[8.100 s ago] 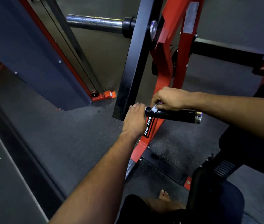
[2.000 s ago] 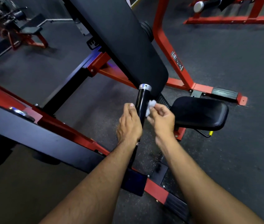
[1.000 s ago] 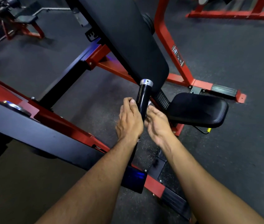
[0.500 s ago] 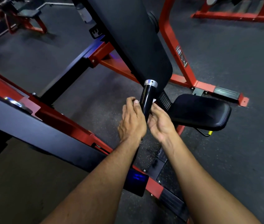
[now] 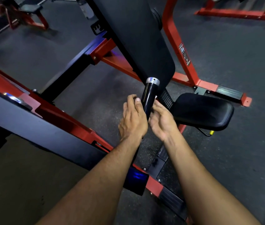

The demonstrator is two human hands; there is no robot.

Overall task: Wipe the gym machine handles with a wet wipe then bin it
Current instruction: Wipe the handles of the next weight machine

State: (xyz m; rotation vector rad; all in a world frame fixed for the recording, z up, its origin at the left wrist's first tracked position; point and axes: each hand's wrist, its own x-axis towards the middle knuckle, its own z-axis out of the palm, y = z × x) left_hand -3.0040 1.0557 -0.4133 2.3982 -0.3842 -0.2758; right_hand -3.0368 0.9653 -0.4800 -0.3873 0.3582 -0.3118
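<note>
At the centre of the frame a glossy black cylindrical machine handle with a silver metal end cap stands tilted — both hands close around its lower part. The left hand wraps it from the left, fingers curled on it. The right hand cups it from the right, palm up; the wet wipe is hidden. Just right lies a black padded seat, its rounded edge near the right hand. Dark speckled rubber floor lies open at the lower right, bounded by red steel frame bars.
</note>
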